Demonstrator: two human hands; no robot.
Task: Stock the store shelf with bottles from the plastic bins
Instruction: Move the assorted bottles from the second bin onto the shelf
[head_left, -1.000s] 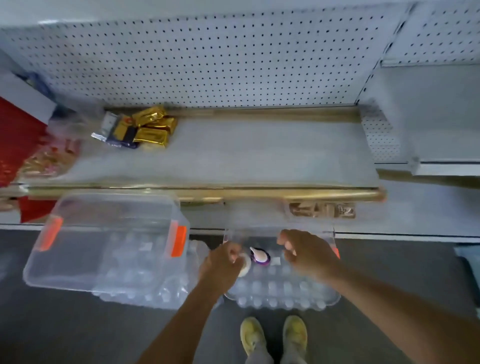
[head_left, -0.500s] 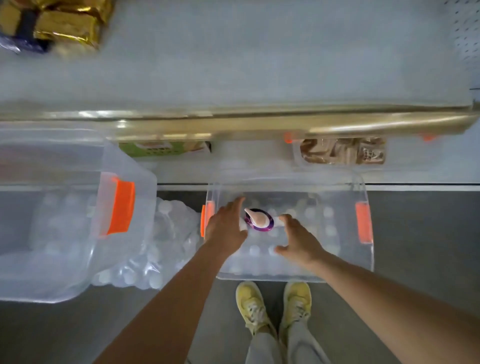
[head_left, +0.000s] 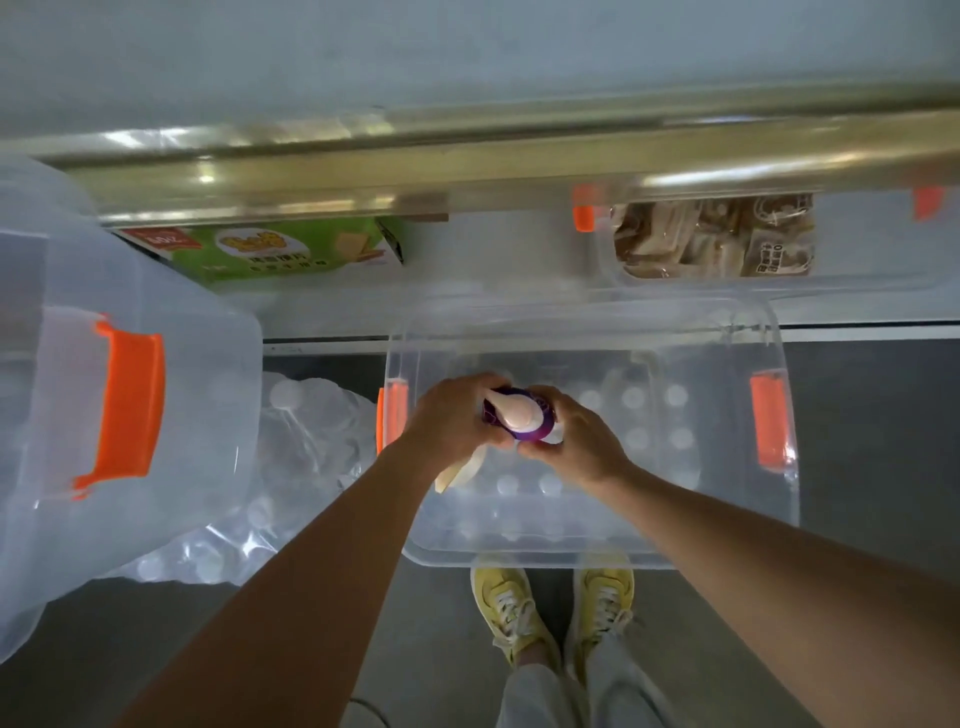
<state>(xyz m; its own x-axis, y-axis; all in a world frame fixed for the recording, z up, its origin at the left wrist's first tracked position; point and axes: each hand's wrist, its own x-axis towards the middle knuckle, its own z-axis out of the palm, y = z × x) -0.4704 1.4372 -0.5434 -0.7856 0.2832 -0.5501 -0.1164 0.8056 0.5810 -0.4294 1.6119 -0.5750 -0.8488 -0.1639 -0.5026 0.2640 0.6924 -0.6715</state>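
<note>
Store shelf (head_left: 467, 62) fills the far side, grey deck with a shiny gold front rail (head_left: 519, 166) running left to right. Under the rail, lower level: a green snack box (head_left: 280, 252) at left, a clear tub of brown wrapped packets (head_left: 711, 236) at right.

Big clear bin (head_left: 104, 415) at left, tilted, orange latch (head_left: 130, 405) facing right; it sits over a shrink-wrapped pack of white-capped bottles (head_left: 301, 441) on the dark floor. Whether it touches the pack, cannot tell.

Second clear bin (head_left: 727, 540) at centre, on the floor just in front of the person, orange latches on its left and right ends. White bottle caps (head_left: 654, 415) show in rows inside it, blurry.

Two bare forearms reach in from the near edge. Left hand (head_left: 452, 415) and right hand (head_left: 582, 447) are together over the centre bin, both wrapped around one bottle with a purple label (head_left: 519, 415), left fingers on its left side, right fingers on its right side. Bottle top is pale pink-white, pointing up at the viewer. A pale rounded piece pokes out below the left hand; what it is, cannot tell. Bottle sits over the left half of the bin; whether it is clear of the rows below, cannot tell.

Yellow sneakers (head_left: 550, 608) on the floor, toes touching or just under the bin's near wall.
</note>
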